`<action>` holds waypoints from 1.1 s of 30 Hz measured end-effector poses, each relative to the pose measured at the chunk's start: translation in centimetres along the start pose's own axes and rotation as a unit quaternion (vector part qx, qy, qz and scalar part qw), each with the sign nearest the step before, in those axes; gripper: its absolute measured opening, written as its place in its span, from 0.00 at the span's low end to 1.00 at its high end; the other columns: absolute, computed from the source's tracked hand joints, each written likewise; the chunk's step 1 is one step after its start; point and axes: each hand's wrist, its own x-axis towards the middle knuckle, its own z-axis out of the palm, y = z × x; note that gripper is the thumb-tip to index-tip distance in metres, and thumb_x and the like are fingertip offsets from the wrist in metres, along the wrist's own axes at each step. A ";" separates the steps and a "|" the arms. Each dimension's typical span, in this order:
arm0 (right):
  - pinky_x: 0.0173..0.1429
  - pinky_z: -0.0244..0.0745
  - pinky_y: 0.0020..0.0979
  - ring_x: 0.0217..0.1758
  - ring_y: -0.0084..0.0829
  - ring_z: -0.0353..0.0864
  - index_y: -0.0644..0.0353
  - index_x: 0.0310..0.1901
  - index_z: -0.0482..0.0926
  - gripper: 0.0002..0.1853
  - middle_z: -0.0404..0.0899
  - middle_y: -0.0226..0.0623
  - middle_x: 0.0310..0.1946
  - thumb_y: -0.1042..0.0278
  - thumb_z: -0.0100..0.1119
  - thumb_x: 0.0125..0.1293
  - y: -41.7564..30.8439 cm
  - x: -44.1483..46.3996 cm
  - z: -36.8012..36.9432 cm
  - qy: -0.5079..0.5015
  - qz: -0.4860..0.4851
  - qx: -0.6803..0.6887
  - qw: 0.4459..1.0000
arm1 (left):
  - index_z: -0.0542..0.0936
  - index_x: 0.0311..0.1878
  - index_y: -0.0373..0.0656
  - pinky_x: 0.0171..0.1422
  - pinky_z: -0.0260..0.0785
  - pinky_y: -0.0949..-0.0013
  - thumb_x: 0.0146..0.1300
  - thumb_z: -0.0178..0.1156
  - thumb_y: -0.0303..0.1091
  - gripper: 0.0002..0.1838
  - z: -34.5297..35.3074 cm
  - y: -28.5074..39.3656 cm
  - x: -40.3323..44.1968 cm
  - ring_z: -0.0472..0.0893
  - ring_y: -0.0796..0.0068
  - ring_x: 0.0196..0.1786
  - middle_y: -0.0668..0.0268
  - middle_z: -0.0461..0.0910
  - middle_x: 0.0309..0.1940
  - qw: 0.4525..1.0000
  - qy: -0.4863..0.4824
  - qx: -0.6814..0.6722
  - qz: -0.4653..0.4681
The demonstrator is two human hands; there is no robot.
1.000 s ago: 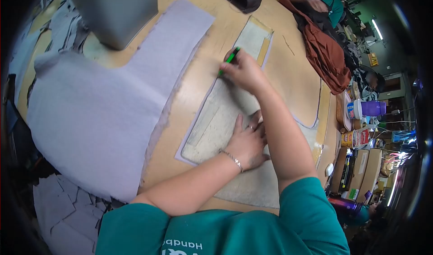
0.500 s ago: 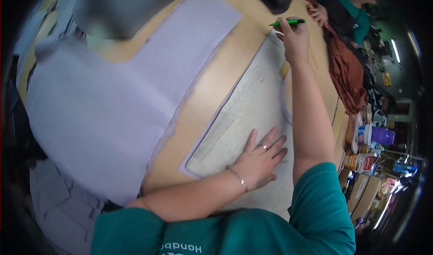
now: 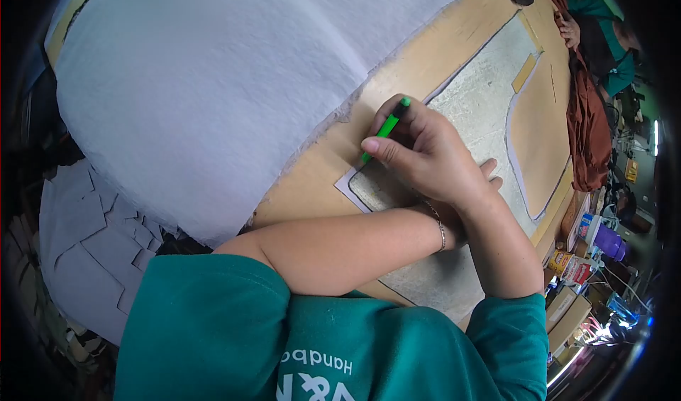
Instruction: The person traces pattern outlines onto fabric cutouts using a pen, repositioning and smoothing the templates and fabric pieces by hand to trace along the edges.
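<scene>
My right hand (image 3: 433,152) grips a green pen (image 3: 389,125) with a dark band, held slanted over the lower left edge of a worn grey-white template (image 3: 489,81). Under my right forearm, my left hand (image 3: 452,222) rests on that template. Only a few outstretched left fingertips show past the right wrist; the rest is covered. A bracelet circles the left wrist. Beneath the template lies a lilac sheet (image 3: 343,185), its margin peeking out along the border. A dark line follows parts of the template's edge.
A large pale lilac sheet (image 3: 213,103) with a frayed edge spreads over the tan table (image 3: 308,177). Cut pieces (image 3: 92,252) lie at lower left. Brown fabric (image 3: 590,145) and another person's hand (image 3: 569,32) are at right, above tubs (image 3: 608,242) and boxes (image 3: 567,312).
My right hand has brought the pen from the template's far tip down to its near left corner, crossing over my left hand. The view has shifted, and the left hand stays on the template.
</scene>
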 end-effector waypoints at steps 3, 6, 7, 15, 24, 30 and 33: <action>0.30 0.68 0.30 0.24 0.30 0.73 0.64 0.32 0.69 0.10 0.72 0.39 0.21 0.68 0.58 0.54 -0.9 -0.3 -0.1 -0.021 -0.028 -0.131 0.991 | 0.58 0.62 0.50 0.64 0.35 0.39 0.57 0.36 0.57 0.32 -0.1 0.1 -0.2 0.41 0.60 0.69 0.63 0.46 0.67 1.000 0.002 0.009 -0.005; 0.31 0.67 0.30 0.24 0.32 0.72 0.63 0.31 0.69 0.09 0.72 0.39 0.21 0.68 0.57 0.54 0.2 0.1 -2.1 0.039 -0.053 -0.142 0.988 | 0.59 0.62 0.50 0.64 0.34 0.40 0.57 0.39 0.55 0.31 2.1 0.0 0.4 0.41 0.61 0.69 0.63 0.47 0.66 0.998 -0.023 -0.051 -0.039; 0.32 0.68 0.30 0.25 0.31 0.72 0.63 0.31 0.69 0.09 0.72 0.39 0.21 0.69 0.57 0.54 0.0 0.4 -3.4 0.072 -0.059 -0.148 0.985 | 0.59 0.62 0.50 0.64 0.34 0.39 0.57 0.43 0.53 0.30 1.5 0.3 0.4 0.41 0.62 0.69 0.64 0.49 0.65 0.997 -0.036 -0.043 -0.044; 0.41 0.69 0.36 0.36 0.45 0.75 0.64 0.34 0.70 0.13 0.75 0.49 0.30 0.63 0.57 0.52 4.2 6.8 -19.0 0.501 -0.037 -0.235 0.832 | 0.63 0.60 0.50 0.61 0.36 0.33 0.50 0.55 0.48 0.32 -2.0 1.4 0.5 0.39 0.62 0.69 0.67 0.51 0.64 0.996 -0.079 0.013 -0.034; 0.38 0.70 0.29 0.32 0.29 0.76 0.64 0.35 0.64 0.09 0.74 0.39 0.26 0.70 0.52 0.59 10.1 7.3 -25.1 0.686 -0.221 0.209 0.662 | 0.73 0.49 0.49 0.58 0.44 0.35 0.52 0.55 0.40 0.19 -4.0 1.6 1.4 0.52 0.60 0.66 0.64 0.62 0.57 0.994 -0.096 -0.039 -0.029; 0.38 0.70 0.27 0.31 0.28 0.76 0.66 0.36 0.61 0.07 0.73 0.39 0.26 0.72 0.45 0.62 10.9 7.7 -25.6 0.704 -0.208 0.272 0.622 | 0.76 0.39 0.35 0.52 0.65 0.66 0.55 0.50 0.26 0.09 -7.2 -5.5 9.0 0.74 0.57 0.47 0.53 0.75 0.42 0.984 0.179 0.009 0.002; 0.38 0.70 0.27 0.31 0.29 0.76 0.66 0.36 0.62 0.07 0.74 0.38 0.26 0.72 0.46 0.62 10.4 7.3 -25.5 0.706 -0.196 0.310 0.605 | 0.73 0.47 0.45 0.59 0.56 0.51 0.57 0.46 0.29 0.14 -8.7 -10.0 17.7 0.63 0.57 0.58 0.59 0.67 0.54 0.969 0.196 0.146 -0.041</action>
